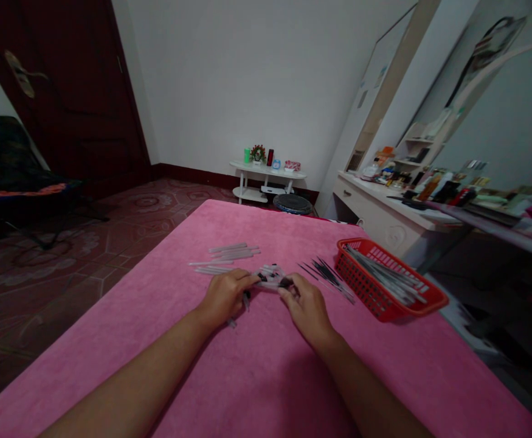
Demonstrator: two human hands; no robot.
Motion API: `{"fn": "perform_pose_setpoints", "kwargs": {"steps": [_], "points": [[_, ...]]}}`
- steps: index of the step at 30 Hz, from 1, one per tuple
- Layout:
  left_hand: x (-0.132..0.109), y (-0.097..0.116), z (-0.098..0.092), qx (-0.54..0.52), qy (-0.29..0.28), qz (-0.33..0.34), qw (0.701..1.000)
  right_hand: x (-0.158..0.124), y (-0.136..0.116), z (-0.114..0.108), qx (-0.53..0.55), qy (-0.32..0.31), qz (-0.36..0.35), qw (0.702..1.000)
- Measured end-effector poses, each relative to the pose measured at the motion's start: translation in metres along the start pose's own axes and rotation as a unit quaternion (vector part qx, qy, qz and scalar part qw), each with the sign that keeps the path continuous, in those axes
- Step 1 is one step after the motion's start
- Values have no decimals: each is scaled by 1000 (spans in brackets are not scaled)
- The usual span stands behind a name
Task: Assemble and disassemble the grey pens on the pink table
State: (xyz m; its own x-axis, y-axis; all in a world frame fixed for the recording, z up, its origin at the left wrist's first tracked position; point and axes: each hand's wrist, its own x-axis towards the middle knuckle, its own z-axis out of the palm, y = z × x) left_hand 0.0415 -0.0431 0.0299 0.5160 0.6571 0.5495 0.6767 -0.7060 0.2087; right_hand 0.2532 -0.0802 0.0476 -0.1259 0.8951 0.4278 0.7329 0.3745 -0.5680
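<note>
My left hand [228, 294] is closed, its fingertips at the left side of a small heap of clear plastic pieces with black ends [270, 271]. What it grips is mostly hidden. My right hand [307, 304] pinches a small black piece [286, 282] between thumb and fingers at the heap's right side. Under my left palm lie a few more clear and black bits [246, 301]. Beyond my left hand rest several pale translucent tubes [233, 250], loosely side by side. Several thin black sticks with clear ends [327, 274], resembling pen refills, lie right of my right hand.
A red plastic basket [370, 292] filled with long grey sticks [388, 277] stands at the right on the pink cloth [165, 340]. Past the far edge are a round dark stool [293, 204] and a low white shelf [268, 171]. A cluttered dresser [384, 213] flanks the right side.
</note>
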Motion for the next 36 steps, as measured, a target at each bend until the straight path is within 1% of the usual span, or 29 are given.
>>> {"fn": "perform_pose_setpoints", "kwargs": {"steps": [2, 4, 6, 9, 12, 14, 17, 21, 25, 29, 34, 36], "points": [[0, -1, 1, 0, -3, 1, 1000, 0, -1, 0, -13, -19, 5, 1000], [-1, -2, 2, -2, -5, 2, 1000, -1, -2, 0, -30, -36, 27, 999], [-1, -1, 3, -7, -4, 1, 1000, -1, -3, -1, -34, -31, 33, 998], [-1, 0, 2, -14, -1, 3, 1000, 0, -4, -2, -27, -16, 15, 999], [0, -1, 1, -12, 1, 7, 1000, 0, -4, -2, -33, -30, 32, 998], [-1, -1, 2, -11, 3, 6, 1000, 0, -3, -2, -31, -23, 36, 999], [-1, -3, 3, -13, 3, 6, 1000, -1, -1, -1, -20, -1, 12, 1000], [-2, -2, 3, -11, 4, 8, 1000, -1, 0, -1, -31, -18, 19, 999], [-1, 0, 1, -16, 6, 10, 1000, 0, 0, -1, -43, -3, 10, 999], [0, 0, 1, -22, 3, 10, 1000, 0, -1, -1, -50, -17, 18, 998], [-2, -3, 4, -16, -3, 12, 1000, -1, -2, -2, -46, -5, 4, 999], [-3, -3, 5, -11, -6, 18, 1000, -1, -2, -2, -51, -20, 21, 998]]}}
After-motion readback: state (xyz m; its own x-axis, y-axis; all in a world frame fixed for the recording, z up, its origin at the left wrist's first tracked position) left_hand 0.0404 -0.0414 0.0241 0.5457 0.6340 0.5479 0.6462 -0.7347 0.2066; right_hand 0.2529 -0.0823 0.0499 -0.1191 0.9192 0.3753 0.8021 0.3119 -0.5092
